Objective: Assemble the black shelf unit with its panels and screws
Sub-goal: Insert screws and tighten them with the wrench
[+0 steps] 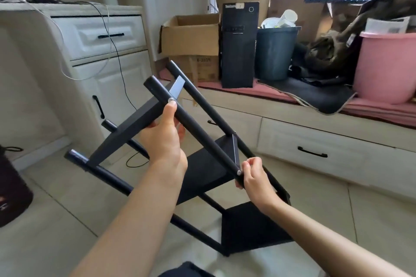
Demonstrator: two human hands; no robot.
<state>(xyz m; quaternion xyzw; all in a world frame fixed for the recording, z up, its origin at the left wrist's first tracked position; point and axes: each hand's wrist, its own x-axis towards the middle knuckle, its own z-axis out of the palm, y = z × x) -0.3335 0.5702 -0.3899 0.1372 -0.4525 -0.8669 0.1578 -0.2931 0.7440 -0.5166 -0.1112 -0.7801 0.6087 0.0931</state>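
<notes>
The black shelf unit (pixel 209 164) is tilted above the tiled floor, with three dark panels fixed between round black posts. My left hand (pixel 164 135) grips the nearest post (pixel 198 128) just below the top panel (pixel 128 129), thumb beside a silver screw head (pixel 171 99). My right hand (pixel 255 175) holds the same post lower down at the middle panel, fingers pinched next to another silver screw head (pixel 238 172). The lowest panel (pixel 254 225) rests near the floor.
White cabinets with black handles (pixel 99 36) stand at the left, with cables hanging over them. A low drawer bench (pixel 315 139) behind carries cardboard boxes (pixel 191 36), a black computer tower (pixel 239 45), a dark bin (pixel 275 51) and a pink bucket (pixel 385 65). A dark bag (pixel 11 186) sits at the left edge.
</notes>
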